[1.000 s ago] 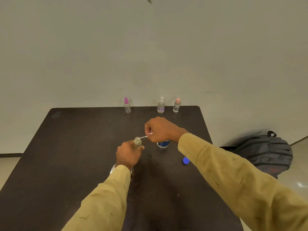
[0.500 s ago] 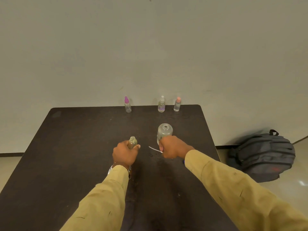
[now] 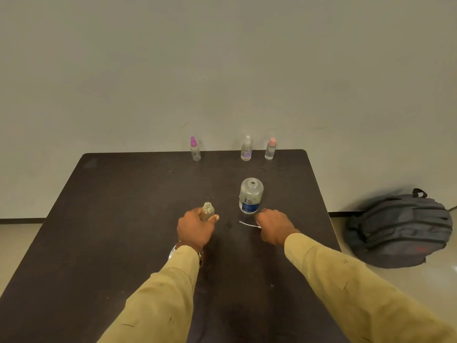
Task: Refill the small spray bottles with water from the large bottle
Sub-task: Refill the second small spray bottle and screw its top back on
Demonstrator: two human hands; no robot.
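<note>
Small spray bottle [image 3: 207, 211], its neck open and its body upright, sits in the grip of the left hand [image 3: 196, 230], whose fingers and thumb curl round the lower half; whether its base touches the dark worktop [image 3: 111, 219] cannot be told. Just to the right, apart from it, the right hand [image 3: 274, 227] lies low over the worktop with its fingers curled round the spray pump [image 3: 248, 224], of which only the thin white dip tube shows, pointing left toward the small bottle. Both arms wear mustard sleeves, and a metal band shows at the left wrist.

Just beyond the right hand stands the large bottle [image 3: 251, 199], upright, uncapped, clear with a blue label, touched by neither hand.

Along the far edge three capped spray bottles stand in a row: a pink-topped bottle [image 3: 195, 149] to the left, then, well apart, a white-topped bottle [image 3: 246, 148] and a peach-topped bottle [image 3: 270, 149] near each other. A plain wall rises behind them. On the floor to the right lies a grey backpack [image 3: 400, 229].
</note>
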